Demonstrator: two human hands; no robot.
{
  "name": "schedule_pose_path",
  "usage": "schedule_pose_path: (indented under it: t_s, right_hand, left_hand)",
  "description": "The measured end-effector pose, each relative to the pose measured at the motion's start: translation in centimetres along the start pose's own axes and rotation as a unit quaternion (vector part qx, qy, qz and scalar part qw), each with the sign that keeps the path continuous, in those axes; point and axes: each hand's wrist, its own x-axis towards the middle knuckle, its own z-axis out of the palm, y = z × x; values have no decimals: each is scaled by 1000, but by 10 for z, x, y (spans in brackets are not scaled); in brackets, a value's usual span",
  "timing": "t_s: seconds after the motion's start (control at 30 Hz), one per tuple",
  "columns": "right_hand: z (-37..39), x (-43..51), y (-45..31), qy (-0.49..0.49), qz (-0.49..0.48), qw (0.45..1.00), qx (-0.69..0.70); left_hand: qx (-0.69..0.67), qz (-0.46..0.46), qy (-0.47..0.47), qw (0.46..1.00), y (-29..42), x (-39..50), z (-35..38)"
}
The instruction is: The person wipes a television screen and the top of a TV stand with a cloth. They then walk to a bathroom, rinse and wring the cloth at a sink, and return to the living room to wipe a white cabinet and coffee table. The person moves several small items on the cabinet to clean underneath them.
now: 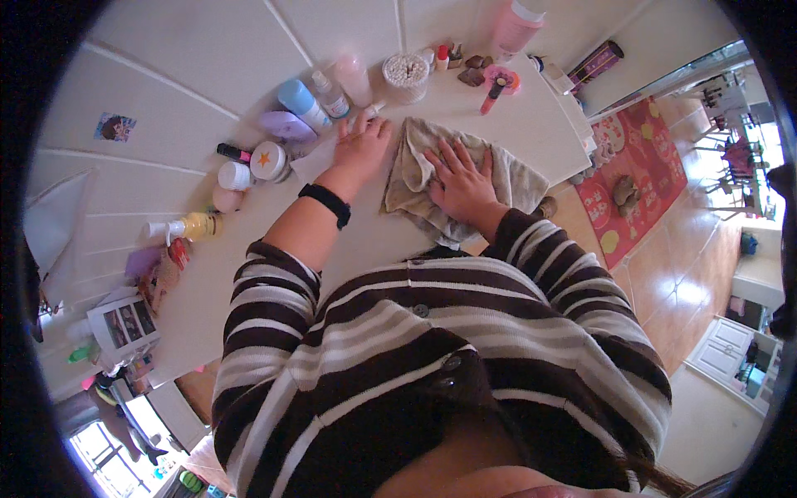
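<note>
A grey-beige cloth (405, 180), creased and folded over itself, lies on the white tabletop (355, 249). Palm down on it rests my right hand (464, 180), fingers spread. My left hand (364, 146), with a black band on its wrist, reaches toward the row of items by the wall. At its fingertips is a small white bottle or tube (375, 110); whether the fingers grip it cannot be made out. Close by stand a clear spray bottle (331, 96), a pale pink bottle (353, 81) and a tub of cotton swabs (406, 78). A white sheet (314, 163) lies beside my left wrist.
Along the wall stand a blue-capped bottle (302, 99), a purple round case (288, 126), a jar with an orange star (269, 160) and a yellow pump bottle (196, 227). A pink tube (493, 96) lies at the right. Beyond the table's edge is a red mat (635, 180).
</note>
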Motion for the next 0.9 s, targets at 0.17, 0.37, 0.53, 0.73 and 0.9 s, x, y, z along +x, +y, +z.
schedule_pose_path:
  t_s: [0.17, 0.37, 0.53, 0.73, 0.9]
  right_hand:
    - [1, 32, -3, 23, 82, 996, 10]
    - [-8, 64, 2, -30, 156, 986, 41]
    - [-7, 80, 8, -8, 160, 987, 34]
    - [-3, 89, 17, 9, 161, 985, 58]
    - [-1, 82, 20, 10, 138, 989, 55]
  left_hand:
    - [17, 6, -3, 1000, -13, -9, -2]
    - [-30, -2, 44, 999, -12, -13, 2]
    - [-39, -21, 46, 998, -9, -19, -1]
    - [-47, 0, 73, 996, 4, -14, -19]
    - [-59, 2, 87, 994, 18, 4, -31]
